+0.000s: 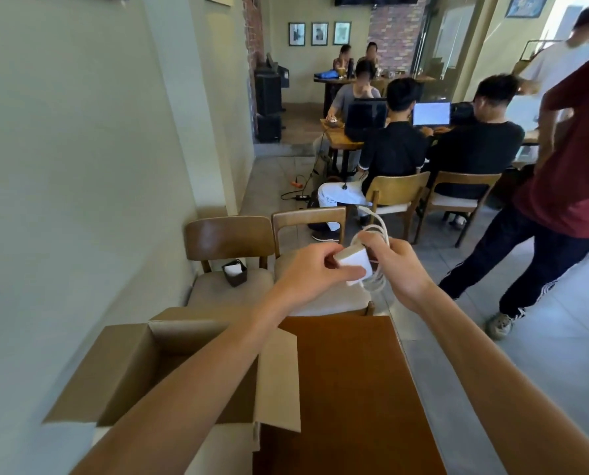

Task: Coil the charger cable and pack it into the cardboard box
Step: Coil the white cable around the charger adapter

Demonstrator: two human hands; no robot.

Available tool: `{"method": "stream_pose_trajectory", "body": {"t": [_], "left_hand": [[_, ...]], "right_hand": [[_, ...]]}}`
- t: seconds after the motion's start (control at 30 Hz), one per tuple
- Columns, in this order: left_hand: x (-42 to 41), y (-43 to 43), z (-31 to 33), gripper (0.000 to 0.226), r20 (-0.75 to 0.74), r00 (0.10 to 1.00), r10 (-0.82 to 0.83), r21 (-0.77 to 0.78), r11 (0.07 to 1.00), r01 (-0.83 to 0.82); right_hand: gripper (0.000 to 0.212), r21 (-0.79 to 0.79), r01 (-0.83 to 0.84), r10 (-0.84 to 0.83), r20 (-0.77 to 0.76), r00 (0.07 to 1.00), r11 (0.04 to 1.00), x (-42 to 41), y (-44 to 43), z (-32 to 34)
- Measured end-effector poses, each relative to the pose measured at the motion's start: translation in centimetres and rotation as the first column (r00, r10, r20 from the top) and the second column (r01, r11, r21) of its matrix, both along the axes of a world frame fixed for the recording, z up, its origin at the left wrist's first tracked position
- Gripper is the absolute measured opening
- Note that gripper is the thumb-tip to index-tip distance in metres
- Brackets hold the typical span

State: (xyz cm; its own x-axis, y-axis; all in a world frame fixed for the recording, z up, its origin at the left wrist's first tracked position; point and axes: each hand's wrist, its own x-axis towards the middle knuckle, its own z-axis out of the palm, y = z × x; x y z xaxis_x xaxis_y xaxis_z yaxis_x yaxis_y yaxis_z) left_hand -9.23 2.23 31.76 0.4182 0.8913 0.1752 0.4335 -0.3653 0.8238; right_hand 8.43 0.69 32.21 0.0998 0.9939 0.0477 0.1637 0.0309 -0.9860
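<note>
My left hand (315, 270) grips the white charger brick (354, 264) from its left side, held up in the air beyond the table's far edge. My right hand (401, 265) pinches the white cable (375, 231), which loops in coils above and below the brick. One cable end sticks up past the coils. The open cardboard box (275, 378) stands on the table's left side, under my left forearm, with its flaps spread; what I can see of its inside holds nothing.
The brown wooden table (347, 389) lies in front of me, against the wall on the left. Two wooden chairs (231, 241) stand beyond it, one bearing a small black holder (235, 272). People sit at tables farther off. A person in a red shirt (567, 173) stands close on the right.
</note>
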Motion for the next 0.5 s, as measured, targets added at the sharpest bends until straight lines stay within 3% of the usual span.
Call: {"method": "stream_pose_trajectory", "body": {"t": [0.17, 0.33, 0.5], "left_hand": [[-0.1, -0.7, 0.0, 0.045, 0.032, 0.991, 0.13, 0.092, 0.987, -0.132], [-0.8, -0.4, 0.1, 0.039, -0.059, 0.989, 0.132, 0.135, 0.983, -0.124], [-1.3, -0.1, 0.5, 0.035, -0.205, 0.97, 0.127, 0.135, 0.986, -0.101]], "right_hand": [[0.036, 0.072, -0.006, 0.005, 0.023, 1.0, 0.997, -1.2, 0.2, -0.8], [0.037, 0.107, -0.027, 0.022, 0.045, 0.999, 0.994, -2.8, 0.0, -2.5], [0.058, 0.109, -0.031, 0.015, 0.147, 0.989, 0.994, -4.9, -0.3, -3.6]]}}
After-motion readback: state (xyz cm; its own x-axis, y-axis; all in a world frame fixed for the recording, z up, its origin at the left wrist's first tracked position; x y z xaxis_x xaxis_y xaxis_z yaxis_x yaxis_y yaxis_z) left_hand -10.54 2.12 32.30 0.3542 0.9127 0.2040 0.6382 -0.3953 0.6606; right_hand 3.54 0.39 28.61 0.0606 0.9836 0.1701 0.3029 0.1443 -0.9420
